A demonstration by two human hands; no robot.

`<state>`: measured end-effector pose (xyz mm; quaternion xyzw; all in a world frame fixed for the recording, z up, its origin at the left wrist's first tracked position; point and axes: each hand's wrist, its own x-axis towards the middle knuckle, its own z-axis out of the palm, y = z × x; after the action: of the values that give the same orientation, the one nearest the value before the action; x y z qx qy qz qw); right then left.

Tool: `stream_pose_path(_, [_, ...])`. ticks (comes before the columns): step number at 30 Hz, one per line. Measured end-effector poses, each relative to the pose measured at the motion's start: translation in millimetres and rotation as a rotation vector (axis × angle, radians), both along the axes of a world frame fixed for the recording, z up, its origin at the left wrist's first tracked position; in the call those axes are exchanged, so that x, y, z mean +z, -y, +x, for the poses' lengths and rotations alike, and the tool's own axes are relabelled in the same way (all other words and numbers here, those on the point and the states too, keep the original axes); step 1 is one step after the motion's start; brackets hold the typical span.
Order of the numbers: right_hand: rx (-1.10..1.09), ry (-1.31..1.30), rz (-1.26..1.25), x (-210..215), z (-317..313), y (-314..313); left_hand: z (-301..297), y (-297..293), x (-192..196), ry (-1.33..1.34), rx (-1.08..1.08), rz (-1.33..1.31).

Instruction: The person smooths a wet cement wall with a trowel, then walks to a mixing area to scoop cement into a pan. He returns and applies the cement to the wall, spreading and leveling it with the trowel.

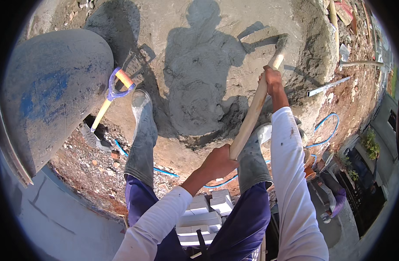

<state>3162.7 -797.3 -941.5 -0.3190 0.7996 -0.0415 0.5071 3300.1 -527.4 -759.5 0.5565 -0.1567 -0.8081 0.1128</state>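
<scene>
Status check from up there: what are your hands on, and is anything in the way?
Left hand and right hand both grip wooden hoe handle. Blade in grey mortar pile. Spare shovel stands left, apart.

Blue drum point(51, 91), purple-handled shovel point(110, 102), blue hose point(325, 130), white blocks point(203, 217), metal straightedge point(327, 86).

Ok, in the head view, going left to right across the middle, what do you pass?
Grey-blue drum → spare shovel's purple grip → grey boot → left hand on the wooden handle → right hand → blue hose → potted plants.
</scene>
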Motion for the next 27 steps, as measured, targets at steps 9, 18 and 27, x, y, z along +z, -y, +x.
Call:
stream_pose_path(9, [-0.248, 0.201, 0.410, 10.0, 1.9, -253.9, 20.1, -107.5, 151.8, 0.238, -0.427, 0.203])
stream_pose_path(18, [-0.837, 0.147, 0.249, 179.8, 182.6, -368.7, 314.8, -207.1, 182.9, 0.406, -0.848, 0.086])
stream_pose_path(27, [-0.322, 0.002, -0.072, 67.2, 44.6, -127.6, 84.2, -112.5, 44.7, 0.312, -0.403, -0.074])
